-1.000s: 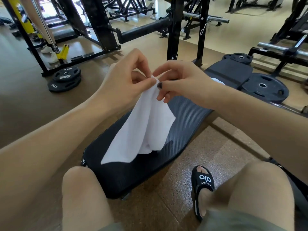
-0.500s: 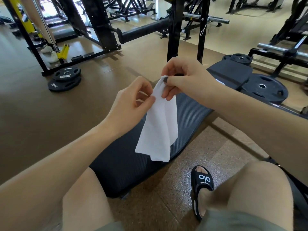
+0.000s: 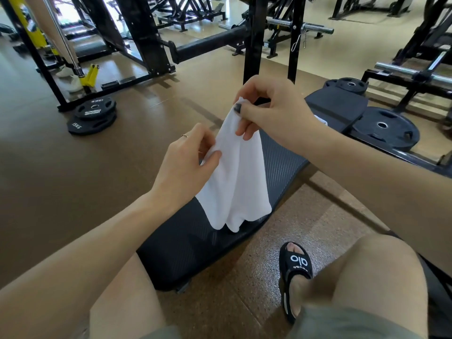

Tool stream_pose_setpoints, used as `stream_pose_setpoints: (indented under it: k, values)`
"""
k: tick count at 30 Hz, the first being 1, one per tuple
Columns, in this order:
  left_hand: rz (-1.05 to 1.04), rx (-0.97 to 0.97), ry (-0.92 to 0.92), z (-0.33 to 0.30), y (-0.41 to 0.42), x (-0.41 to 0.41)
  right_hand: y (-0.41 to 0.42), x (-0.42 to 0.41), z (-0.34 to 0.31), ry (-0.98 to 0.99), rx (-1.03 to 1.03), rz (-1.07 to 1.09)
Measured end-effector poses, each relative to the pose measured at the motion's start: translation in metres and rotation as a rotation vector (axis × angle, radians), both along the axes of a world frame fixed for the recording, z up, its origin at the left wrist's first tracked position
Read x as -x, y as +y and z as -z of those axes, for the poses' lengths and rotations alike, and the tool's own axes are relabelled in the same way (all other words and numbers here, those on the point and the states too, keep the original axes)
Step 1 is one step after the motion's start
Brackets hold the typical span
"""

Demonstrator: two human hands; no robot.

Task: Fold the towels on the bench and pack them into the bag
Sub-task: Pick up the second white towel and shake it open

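Both hands on the white towel [image 3: 238,182], held up over the black bench [image 3: 281,162]. Right hand [image 3: 274,111] pinches the top corner, high; left hand [image 3: 188,162] pinches the left edge lower down. Towel hangs in loose folds, bottom hem just abt at the bench pad. Weight plates [image 3: 94,115] on floor, left.

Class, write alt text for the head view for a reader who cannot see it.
Two hands hold a white towel over a black bench: the right hand pinches its top, the left hand its edge. Weight plates lie on the floor.
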State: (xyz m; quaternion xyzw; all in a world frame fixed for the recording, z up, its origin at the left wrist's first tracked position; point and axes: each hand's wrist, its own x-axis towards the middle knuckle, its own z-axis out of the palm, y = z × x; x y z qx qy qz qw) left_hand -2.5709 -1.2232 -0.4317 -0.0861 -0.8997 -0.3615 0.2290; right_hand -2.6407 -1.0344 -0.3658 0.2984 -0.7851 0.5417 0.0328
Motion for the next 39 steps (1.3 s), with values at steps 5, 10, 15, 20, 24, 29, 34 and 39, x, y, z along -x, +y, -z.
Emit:
stream_pose_setpoints:
  k: [5, 10, 15, 20, 24, 29, 34, 39]
  values:
    - [0.019, 0.003, -0.074, 0.011, -0.006, -0.002, 0.003, 0.002, -0.001, 0.029, -0.008, 0.005]
    - [0.123, -0.095, -0.251, 0.017, -0.01, -0.006, 0.01, 0.005, -0.001, 0.073, 0.0, 0.034]
    - [0.15, -0.115, -0.303, 0.024, -0.017, -0.01, 0.015, 0.014, 0.002, 0.112, -0.003, 0.09]
    - [0.147, -0.232, -0.378, 0.021, -0.021, -0.008, 0.015, 0.019, 0.005, 0.109, 0.011, 0.111]
    - [0.154, -0.247, -0.462, 0.022, -0.023, -0.006, 0.015, 0.021, 0.008, 0.099, 0.005, 0.145]
    - [0.187, -0.081, -0.357, 0.023, -0.027, -0.009, 0.019, 0.023, 0.012, 0.084, -0.002, 0.171]
    - [0.22, -0.129, -0.362, 0.023, -0.027, -0.01, 0.018, 0.023, 0.013, 0.077, 0.012, 0.199]
    - [0.224, 0.133, -0.294, 0.024, -0.03, -0.008, 0.019, 0.025, 0.013, 0.08, 0.022, 0.206]
